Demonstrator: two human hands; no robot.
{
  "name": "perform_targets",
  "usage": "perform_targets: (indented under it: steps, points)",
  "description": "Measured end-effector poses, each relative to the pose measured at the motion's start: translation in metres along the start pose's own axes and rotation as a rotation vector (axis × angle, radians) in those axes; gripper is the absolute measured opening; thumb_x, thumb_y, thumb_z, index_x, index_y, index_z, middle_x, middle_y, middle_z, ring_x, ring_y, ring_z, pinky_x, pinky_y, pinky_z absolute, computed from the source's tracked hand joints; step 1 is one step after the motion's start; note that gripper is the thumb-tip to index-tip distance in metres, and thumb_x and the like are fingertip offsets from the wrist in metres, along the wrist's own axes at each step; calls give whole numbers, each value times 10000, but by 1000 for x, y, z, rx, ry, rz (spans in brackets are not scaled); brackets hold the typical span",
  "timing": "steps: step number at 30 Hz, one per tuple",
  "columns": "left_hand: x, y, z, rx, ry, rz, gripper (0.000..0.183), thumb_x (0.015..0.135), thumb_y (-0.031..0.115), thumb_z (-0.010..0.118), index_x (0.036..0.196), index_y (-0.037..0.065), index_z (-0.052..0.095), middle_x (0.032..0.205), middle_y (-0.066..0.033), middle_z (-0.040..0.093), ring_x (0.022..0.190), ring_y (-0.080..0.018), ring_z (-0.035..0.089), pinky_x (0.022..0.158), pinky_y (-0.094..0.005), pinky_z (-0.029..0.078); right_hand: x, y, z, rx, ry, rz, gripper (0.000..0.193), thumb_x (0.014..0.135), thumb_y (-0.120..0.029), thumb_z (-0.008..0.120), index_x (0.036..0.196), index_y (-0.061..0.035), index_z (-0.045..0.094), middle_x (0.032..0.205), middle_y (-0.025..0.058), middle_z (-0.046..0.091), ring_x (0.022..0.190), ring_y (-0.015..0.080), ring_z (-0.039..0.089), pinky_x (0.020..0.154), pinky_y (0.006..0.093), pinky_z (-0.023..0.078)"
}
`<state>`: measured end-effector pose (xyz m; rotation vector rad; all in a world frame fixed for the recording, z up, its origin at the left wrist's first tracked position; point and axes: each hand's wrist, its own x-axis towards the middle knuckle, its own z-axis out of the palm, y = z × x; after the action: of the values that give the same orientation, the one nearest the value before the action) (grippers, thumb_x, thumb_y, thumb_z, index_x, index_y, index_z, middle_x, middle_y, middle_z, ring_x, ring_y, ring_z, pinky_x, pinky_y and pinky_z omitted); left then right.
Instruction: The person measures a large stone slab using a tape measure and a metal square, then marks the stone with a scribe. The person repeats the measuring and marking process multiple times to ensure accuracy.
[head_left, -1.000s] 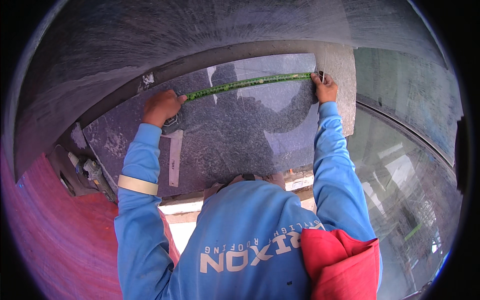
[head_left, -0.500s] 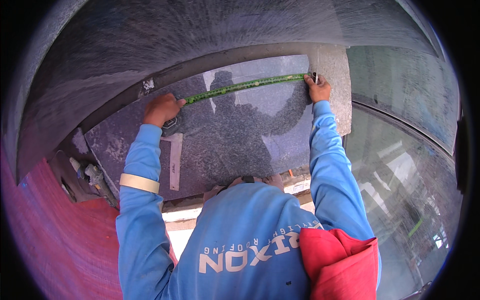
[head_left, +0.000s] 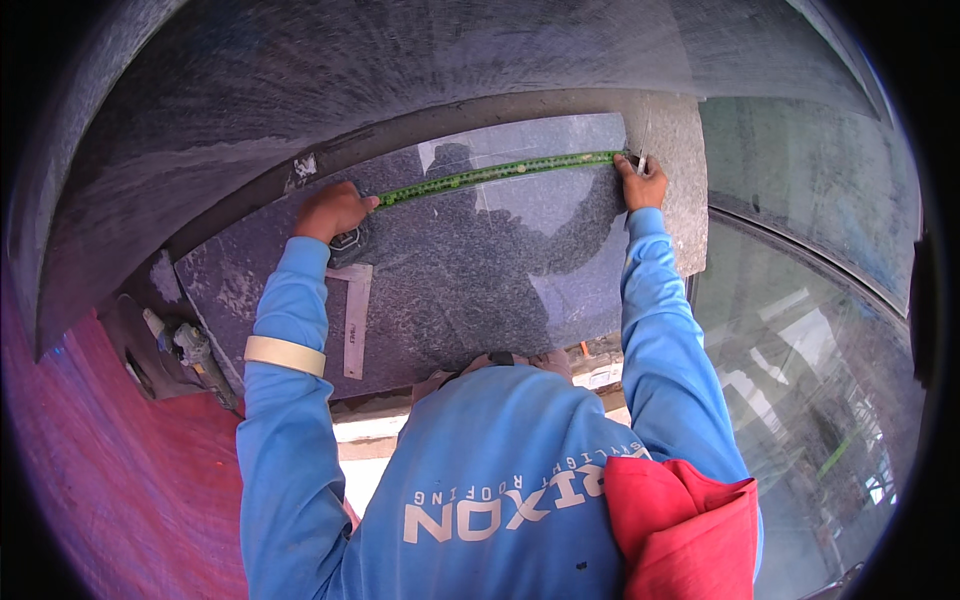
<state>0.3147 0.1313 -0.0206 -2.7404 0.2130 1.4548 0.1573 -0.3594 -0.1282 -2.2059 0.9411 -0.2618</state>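
Observation:
A green tape measure blade [head_left: 500, 173] is stretched across a polished dark grey stone slab [head_left: 450, 310], near its far edge. My left hand [head_left: 338, 212] is closed on the tape measure at the left, with its dark case [head_left: 347, 243] showing under the palm. At the slab's right end, my right hand [head_left: 643, 183] pinches the blade's other end. A thin whitish piece sticks up by those fingers, too small to name. Just below the case, an L-shaped metal square [head_left: 356, 320] lies flat on the slab, its long leg toward me.
A grey stone strip [head_left: 680, 190] adjoins the slab on the right. Beyond it stand large glassy panels [head_left: 800, 330]. A dark curved surface [head_left: 450, 60] rises along the far side. What looks like a power tool [head_left: 195, 350] lies left of the slab, near a red surface [head_left: 130, 450].
The whole scene has shifted slightly to the right in view. Both hands keep their hold on the tape measure, and a little more of its case shows under my left hand.

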Motion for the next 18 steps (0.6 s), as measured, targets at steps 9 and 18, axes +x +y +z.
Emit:
perform_targets:
  steps: [9,18]
  points:
    - [-2,-1,-2,-22,-19,18,595,1003,524,594,1218,-21,695,1321,-242,665,1239,-399,632,1040,-489,487,-128,-125,-1,273,-420,-58,642,1113,-406,437,1659,-121,256,884,41,671,645,81,490,622,262,457]
    - [-1,1,-3,-23,9,24,580,985,516,619,1157,-26,733,1270,-254,688,1194,-408,660,1017,-483,504,-231,-199,48,662,-963,539,630,1079,-248,457,1656,-99,251,885,28,523,563,82,447,475,272,421]
